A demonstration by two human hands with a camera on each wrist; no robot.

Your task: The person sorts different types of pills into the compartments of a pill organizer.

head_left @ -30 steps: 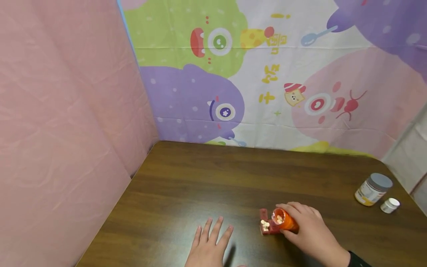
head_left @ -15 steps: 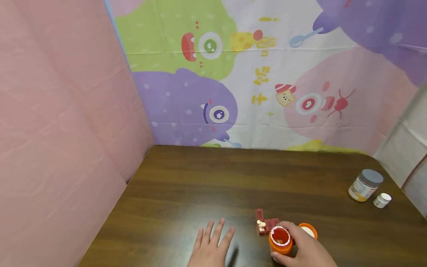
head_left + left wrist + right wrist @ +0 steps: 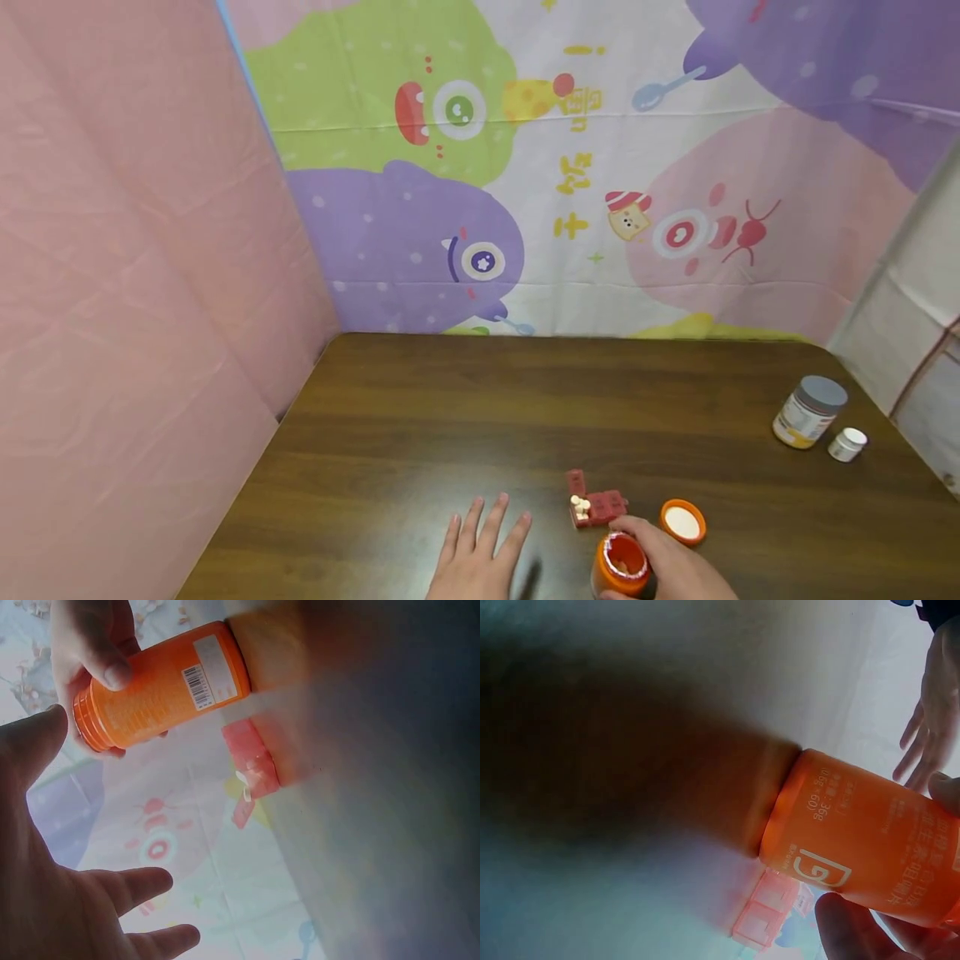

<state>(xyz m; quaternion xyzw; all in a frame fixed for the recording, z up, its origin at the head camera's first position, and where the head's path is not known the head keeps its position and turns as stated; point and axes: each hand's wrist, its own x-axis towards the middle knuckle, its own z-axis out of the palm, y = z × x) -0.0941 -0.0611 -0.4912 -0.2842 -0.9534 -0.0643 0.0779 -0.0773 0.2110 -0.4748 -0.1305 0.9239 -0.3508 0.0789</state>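
Upright at the table's front, an orange pill bottle (image 3: 602, 575) stands uncapped, a few pale tablets visible inside. My right hand (image 3: 675, 562) grips it round the side, thumb and fingers on opposite sides in the left wrist view. Just beyond it lies a small red pill organizer (image 3: 606, 506) with one lid flipped up. Several cream tablets (image 3: 580, 507) fill that compartment; the other lids are down. My left hand (image 3: 480, 546) is to the left of the bottle, fingers spread and holding nothing. White printing shows on the bottle in the right wrist view.
An orange cap (image 3: 683, 522) with a white inside lies upturned right of the organizer. At the far right stand a grey-lidded jar (image 3: 808, 412) and a small white bottle (image 3: 848, 445). A pink curtain (image 3: 135, 292) borders the left, a printed cloth (image 3: 555, 275) the back.
My right hand has drawn the bottle back from over the organizer toward the table's front and turned it upright. The orange cap has come into view. My left hand stays spread.
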